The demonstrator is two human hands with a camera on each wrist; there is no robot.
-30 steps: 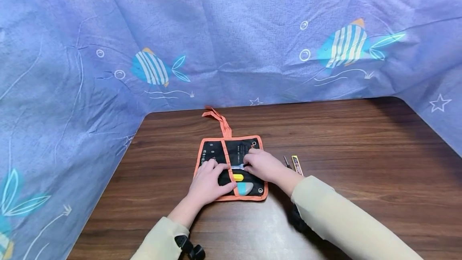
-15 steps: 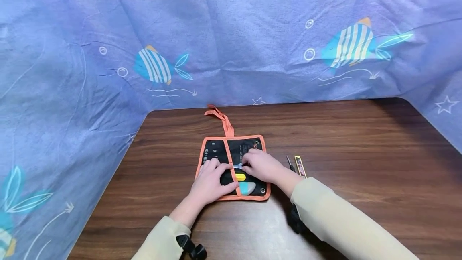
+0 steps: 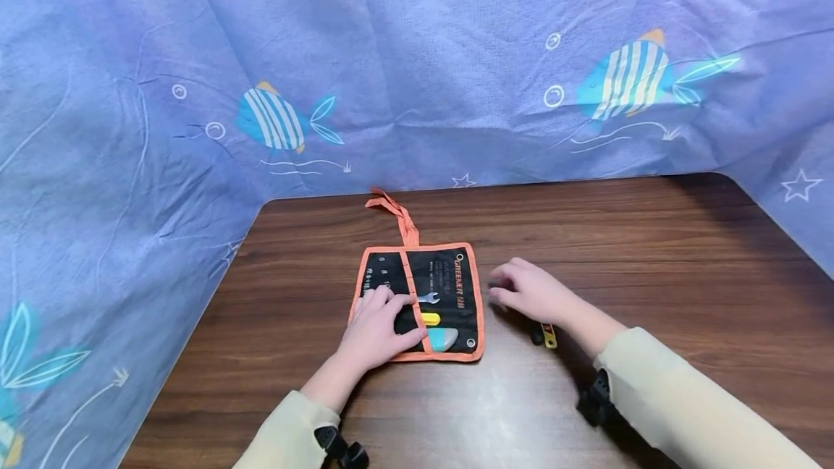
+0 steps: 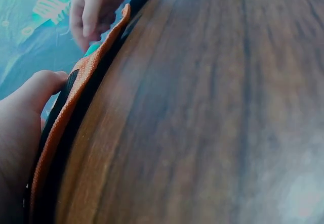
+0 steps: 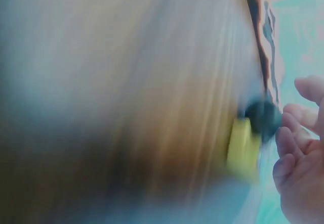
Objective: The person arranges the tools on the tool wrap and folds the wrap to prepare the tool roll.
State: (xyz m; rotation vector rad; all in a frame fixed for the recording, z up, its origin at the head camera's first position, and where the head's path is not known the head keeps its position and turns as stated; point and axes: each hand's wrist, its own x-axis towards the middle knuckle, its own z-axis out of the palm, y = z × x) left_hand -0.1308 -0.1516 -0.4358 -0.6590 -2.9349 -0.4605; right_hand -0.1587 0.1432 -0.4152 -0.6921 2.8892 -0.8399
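A black tool pouch (image 3: 449,273) with orange edging lies flat on the table. My left hand (image 3: 374,328) rests on its left half, with the thumb along the orange seam. From the pockets show an open-end wrench head (image 3: 429,298), a yellow end (image 3: 431,319) and a teal and grey end (image 3: 443,339). My right hand (image 3: 531,292), fingers loosely bent and holding nothing, is over the table right of the pouch. Partly under it in the head view lie a narrow yellow item (image 3: 549,336) and a black handle (image 3: 537,334). Both blur in the right wrist view.
An orange tie strap (image 3: 400,219) stretches from the pouch's far edge toward the back of the wooden table (image 3: 619,237). Behind the table hangs a blue cloth (image 3: 423,56) printed with fish. Black wrist cameras sit at both sleeves.
My right hand has let go of the wrench and moved right, off the pouch. The wrench stays in its pocket with its head exposed. My left hand has stayed in place.
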